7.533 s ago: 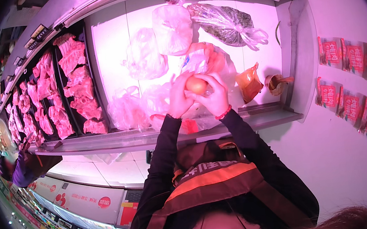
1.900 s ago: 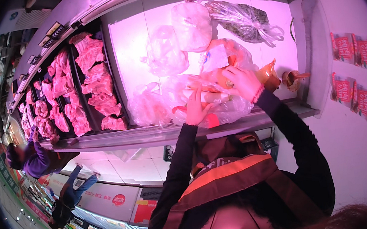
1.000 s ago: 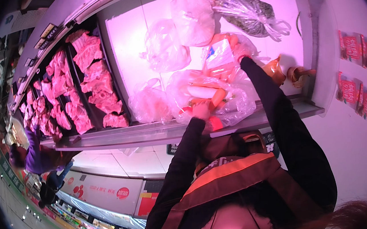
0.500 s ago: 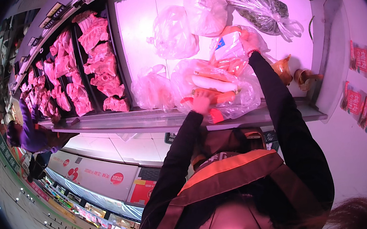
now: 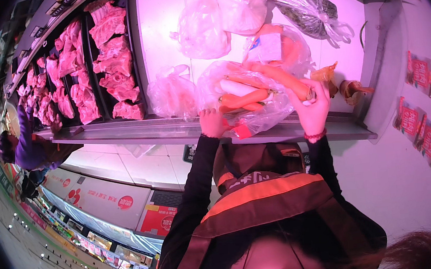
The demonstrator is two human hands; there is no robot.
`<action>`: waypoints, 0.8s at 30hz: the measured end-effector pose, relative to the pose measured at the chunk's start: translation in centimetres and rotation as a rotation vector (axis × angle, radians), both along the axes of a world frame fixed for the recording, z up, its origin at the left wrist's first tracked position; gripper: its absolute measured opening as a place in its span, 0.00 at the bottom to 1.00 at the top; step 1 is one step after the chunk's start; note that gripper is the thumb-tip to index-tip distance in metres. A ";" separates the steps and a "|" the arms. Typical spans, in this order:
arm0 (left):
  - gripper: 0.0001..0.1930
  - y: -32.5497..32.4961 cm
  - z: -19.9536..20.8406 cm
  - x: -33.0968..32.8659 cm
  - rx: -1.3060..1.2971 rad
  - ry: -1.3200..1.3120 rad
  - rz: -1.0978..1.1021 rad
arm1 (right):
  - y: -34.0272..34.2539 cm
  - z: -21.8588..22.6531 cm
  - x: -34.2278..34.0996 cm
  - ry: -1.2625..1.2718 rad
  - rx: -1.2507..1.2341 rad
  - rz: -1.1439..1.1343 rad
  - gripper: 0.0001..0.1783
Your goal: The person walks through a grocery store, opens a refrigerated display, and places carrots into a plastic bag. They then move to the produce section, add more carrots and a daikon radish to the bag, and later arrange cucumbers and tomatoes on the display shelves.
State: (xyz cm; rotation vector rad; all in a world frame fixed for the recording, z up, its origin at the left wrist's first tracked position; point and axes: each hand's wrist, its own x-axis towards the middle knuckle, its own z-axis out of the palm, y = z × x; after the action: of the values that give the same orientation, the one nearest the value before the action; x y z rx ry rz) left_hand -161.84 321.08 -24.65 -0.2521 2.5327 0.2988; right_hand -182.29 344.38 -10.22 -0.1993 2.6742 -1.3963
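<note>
My right hand [image 5: 313,107] is closed around the thick end of a large carrot [image 5: 277,75], which slants away to the left over an opened clear plastic bag [image 5: 272,120]. Several carrots and a white radish [image 5: 234,87] lie inside that bag. At its near left edge, my left hand [image 5: 211,123] has its fingers curled on the plastic, close to the counter's metal rim. Just beyond the carrot sits another clear bag [image 5: 298,44] with orange contents and a white packet [image 5: 267,47] on top.
Bags with pale contents [image 5: 201,28] and leafy greens [image 5: 302,10] lie farther back. Raw meat [image 5: 115,55] fills black trays on the left, near a person in purple [image 5: 29,138]. Brown-orange pieces [image 5: 353,91] lie right. A metal rim [image 5: 172,124] edges the case.
My right hand has come back toward me from the far bag and now holds a large carrot. My left hand has shifted left, off the carrots and onto the bag's edge.
</note>
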 end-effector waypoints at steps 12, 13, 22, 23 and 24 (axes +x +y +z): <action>0.29 -0.3 -0.1 -0.8 -0.019 0.067 0.029 | -0.8 -23.8 9.3 -0.446 0.193 0.335 0.20; 0.27 -0.2 -0.2 -1.1 -0.002 0.087 0.028 | -0.3 -23.9 9.8 -0.532 0.270 0.349 0.19; 0.19 0.3 -2.1 -5.4 -0.023 -0.180 0.011 | -1.1 -16.8 1.7 -0.098 -0.056 -0.040 0.18; 0.18 0.2 -2.1 -5.8 0.003 -0.229 0.000 | -1.0 -17.4 -0.1 0.120 -0.033 -0.053 0.18; 0.17 0.0 -2.1 -6.2 0.014 -0.280 -0.008 | -0.6 -18.3 -1.7 0.014 0.106 -0.009 0.17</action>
State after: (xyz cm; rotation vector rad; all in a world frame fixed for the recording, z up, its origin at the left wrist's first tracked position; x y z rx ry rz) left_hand -168.01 321.07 -26.71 -0.2594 2.2539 0.2581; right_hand -183.94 343.76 -28.53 -0.1874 2.7543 -1.2561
